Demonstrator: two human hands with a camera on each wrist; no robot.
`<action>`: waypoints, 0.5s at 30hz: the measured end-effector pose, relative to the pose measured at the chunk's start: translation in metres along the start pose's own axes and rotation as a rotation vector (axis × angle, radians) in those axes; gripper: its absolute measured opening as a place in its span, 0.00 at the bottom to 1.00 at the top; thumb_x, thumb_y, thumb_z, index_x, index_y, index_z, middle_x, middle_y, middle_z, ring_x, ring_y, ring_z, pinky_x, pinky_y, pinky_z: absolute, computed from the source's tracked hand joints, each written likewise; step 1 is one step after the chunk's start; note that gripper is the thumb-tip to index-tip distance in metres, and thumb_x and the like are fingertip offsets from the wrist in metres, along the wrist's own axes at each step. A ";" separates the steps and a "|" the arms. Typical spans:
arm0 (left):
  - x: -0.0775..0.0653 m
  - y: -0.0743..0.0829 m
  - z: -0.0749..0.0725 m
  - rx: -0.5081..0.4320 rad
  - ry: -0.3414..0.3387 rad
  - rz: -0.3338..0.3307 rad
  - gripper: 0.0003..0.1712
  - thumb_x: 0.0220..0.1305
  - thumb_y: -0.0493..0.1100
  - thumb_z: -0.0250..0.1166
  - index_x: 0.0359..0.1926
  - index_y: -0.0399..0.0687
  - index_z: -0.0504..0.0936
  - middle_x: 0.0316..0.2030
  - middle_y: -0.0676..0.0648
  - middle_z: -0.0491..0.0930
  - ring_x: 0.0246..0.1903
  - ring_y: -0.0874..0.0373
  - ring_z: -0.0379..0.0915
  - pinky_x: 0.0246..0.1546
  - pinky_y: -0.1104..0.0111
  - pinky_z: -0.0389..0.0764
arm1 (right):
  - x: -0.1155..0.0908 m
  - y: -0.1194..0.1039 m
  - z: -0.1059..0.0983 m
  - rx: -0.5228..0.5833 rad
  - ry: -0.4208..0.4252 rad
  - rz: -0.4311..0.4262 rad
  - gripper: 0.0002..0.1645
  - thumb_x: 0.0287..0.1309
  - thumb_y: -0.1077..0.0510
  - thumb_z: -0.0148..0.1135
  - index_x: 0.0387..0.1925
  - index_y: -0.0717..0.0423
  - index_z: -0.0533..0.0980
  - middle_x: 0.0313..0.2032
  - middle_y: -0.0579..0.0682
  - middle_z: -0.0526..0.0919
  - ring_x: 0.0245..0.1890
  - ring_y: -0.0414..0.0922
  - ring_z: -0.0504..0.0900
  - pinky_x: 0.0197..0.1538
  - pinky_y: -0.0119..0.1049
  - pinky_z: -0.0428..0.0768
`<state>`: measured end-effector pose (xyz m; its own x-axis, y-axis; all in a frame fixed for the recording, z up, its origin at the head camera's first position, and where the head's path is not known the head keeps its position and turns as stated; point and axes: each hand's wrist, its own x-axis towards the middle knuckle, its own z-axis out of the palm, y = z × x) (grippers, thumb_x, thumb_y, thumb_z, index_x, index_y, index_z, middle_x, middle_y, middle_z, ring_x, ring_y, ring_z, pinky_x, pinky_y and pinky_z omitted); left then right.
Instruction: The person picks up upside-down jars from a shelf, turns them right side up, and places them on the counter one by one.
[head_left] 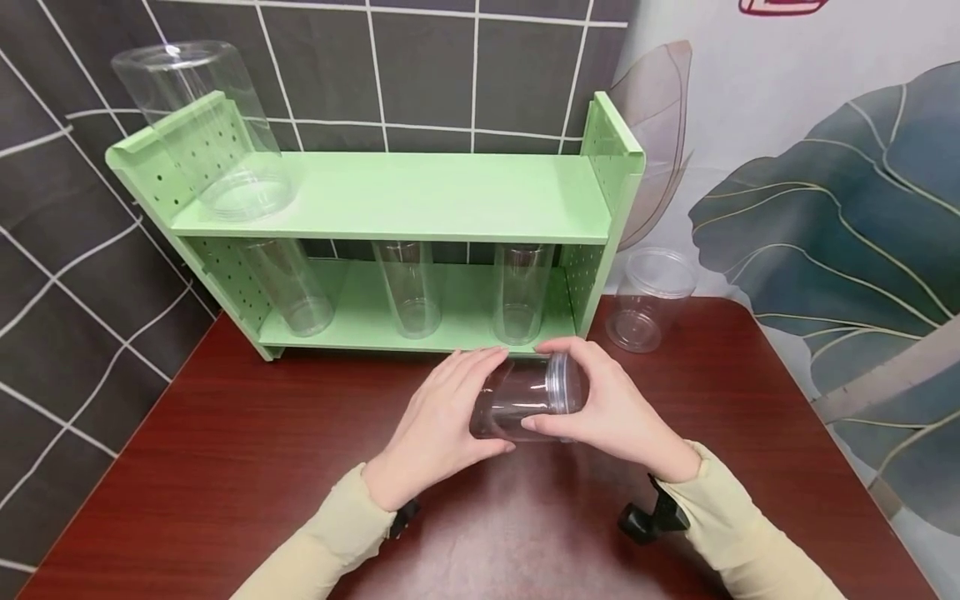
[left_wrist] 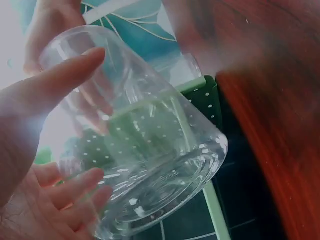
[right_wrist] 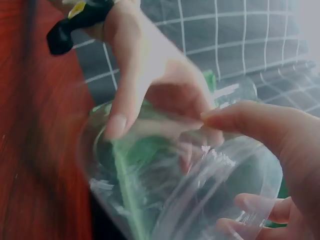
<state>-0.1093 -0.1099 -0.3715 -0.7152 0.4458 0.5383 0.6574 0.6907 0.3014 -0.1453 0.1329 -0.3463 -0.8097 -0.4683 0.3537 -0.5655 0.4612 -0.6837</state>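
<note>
A clear plastic jar (head_left: 517,402) lies sideways between both hands above the table, its ridged screw lid (head_left: 558,385) to the right. My left hand (head_left: 438,421) grips the base end, thumb below and fingers over the top. At the lid end, my right hand (head_left: 611,408) holds the jar between thumb and fingers. In the left wrist view the jar's round, moulded base (left_wrist: 170,190) faces toward the lower right. Through the clear wall (right_wrist: 135,190) in the right wrist view, part of the left hand shows blurred.
Behind the hands stands a green two-tier shelf (head_left: 420,196). Three tall clear containers, one of them a clear cylinder (head_left: 408,292), stand on its lower tier. A larger clear jar (head_left: 247,187) is at the upper left. Right of the shelf, another clear jar (head_left: 648,300) sits on the red-brown table (head_left: 247,450).
</note>
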 end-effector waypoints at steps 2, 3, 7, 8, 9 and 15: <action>-0.001 0.001 0.003 -0.016 0.002 -0.026 0.64 0.37 0.54 0.87 0.74 0.43 0.64 0.68 0.47 0.71 0.67 0.51 0.65 0.71 0.59 0.60 | 0.001 -0.005 0.001 -0.015 0.007 -0.059 0.47 0.36 0.48 0.87 0.60 0.45 0.74 0.55 0.41 0.78 0.52 0.41 0.75 0.53 0.43 0.77; -0.002 0.001 0.004 -0.023 0.000 -0.037 0.65 0.37 0.54 0.87 0.74 0.43 0.64 0.68 0.47 0.70 0.67 0.51 0.65 0.70 0.59 0.63 | 0.002 -0.008 0.002 -0.028 0.009 -0.095 0.46 0.36 0.48 0.87 0.60 0.47 0.74 0.56 0.40 0.78 0.54 0.42 0.74 0.55 0.44 0.75; -0.003 0.006 0.008 -0.051 -0.014 -0.092 0.67 0.38 0.57 0.86 0.76 0.45 0.61 0.68 0.49 0.70 0.66 0.54 0.67 0.64 0.59 0.72 | 0.005 -0.020 0.001 -0.044 -0.009 -0.206 0.44 0.41 0.48 0.84 0.61 0.48 0.74 0.60 0.40 0.76 0.61 0.43 0.71 0.61 0.48 0.67; -0.003 0.007 0.008 -0.061 -0.019 -0.106 0.68 0.37 0.58 0.86 0.77 0.46 0.60 0.68 0.49 0.70 0.65 0.54 0.68 0.61 0.58 0.74 | 0.006 -0.024 0.000 -0.035 -0.021 -0.216 0.44 0.43 0.48 0.83 0.62 0.46 0.74 0.61 0.39 0.76 0.61 0.42 0.71 0.61 0.47 0.66; -0.004 0.008 0.009 -0.070 -0.023 -0.121 0.69 0.37 0.59 0.86 0.77 0.47 0.59 0.68 0.50 0.70 0.64 0.55 0.68 0.59 0.58 0.76 | 0.007 -0.027 -0.001 -0.010 -0.035 -0.216 0.43 0.45 0.48 0.83 0.63 0.45 0.73 0.61 0.38 0.75 0.61 0.41 0.72 0.61 0.46 0.67; -0.007 0.005 0.011 -0.158 -0.020 -0.181 0.67 0.36 0.57 0.87 0.76 0.51 0.59 0.67 0.55 0.68 0.62 0.61 0.67 0.56 0.57 0.79 | 0.014 -0.036 -0.018 0.221 0.084 -0.171 0.40 0.53 0.61 0.79 0.66 0.51 0.74 0.61 0.43 0.78 0.59 0.45 0.77 0.58 0.43 0.78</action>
<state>-0.1034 -0.1037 -0.3827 -0.8281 0.3355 0.4491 0.5462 0.6633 0.5115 -0.1393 0.1237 -0.3052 -0.7212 -0.4564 0.5211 -0.6541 0.2011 -0.7292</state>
